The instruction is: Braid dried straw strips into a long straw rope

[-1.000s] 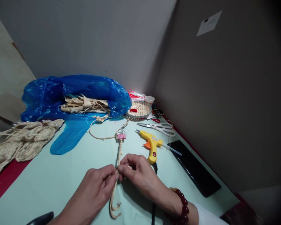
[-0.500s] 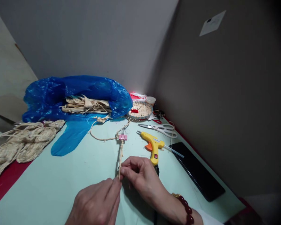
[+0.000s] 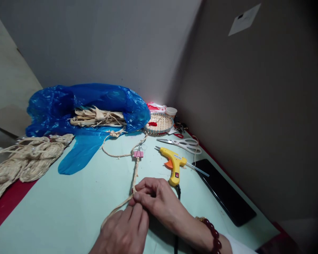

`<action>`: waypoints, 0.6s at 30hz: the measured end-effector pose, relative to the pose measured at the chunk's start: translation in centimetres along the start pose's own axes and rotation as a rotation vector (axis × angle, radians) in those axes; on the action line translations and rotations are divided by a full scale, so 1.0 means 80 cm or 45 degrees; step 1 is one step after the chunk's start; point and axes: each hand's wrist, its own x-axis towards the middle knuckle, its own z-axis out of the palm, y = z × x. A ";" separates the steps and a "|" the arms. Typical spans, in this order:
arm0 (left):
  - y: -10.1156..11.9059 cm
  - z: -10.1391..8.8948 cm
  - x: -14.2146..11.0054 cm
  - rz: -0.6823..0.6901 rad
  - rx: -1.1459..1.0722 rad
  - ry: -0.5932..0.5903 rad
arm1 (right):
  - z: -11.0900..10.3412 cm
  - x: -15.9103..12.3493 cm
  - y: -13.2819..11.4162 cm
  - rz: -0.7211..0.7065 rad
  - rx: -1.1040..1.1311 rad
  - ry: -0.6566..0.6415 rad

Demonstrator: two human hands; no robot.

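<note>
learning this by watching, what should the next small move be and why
Perhaps bring the loose strand in against the braid and draw it snug, since it slants off leftward while the right hand pinches the braid's lower end.

A plain grey wall [image 3: 103, 42] rises behind the bench [image 3: 76, 201]; a darker wall [image 3: 243, 106] meets it at a corner on the right, bearing a white paper sheet [image 3: 244, 19]; a pale panel [image 3: 10, 63] slants at left; the bench has a pale green top over red edges; light is dim, with deep shadow far right.
</note>
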 end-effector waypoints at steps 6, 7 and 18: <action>-0.019 -0.014 -0.003 -0.418 -0.419 -0.058 | -0.002 0.001 -0.005 -0.039 0.008 0.011; -0.027 -0.016 -0.002 -0.609 -0.547 -0.112 | -0.002 0.001 -0.007 -0.047 0.041 -0.006; -0.056 0.001 0.011 -1.546 -2.215 -0.637 | -0.004 -0.005 -0.008 -0.184 -0.166 -0.040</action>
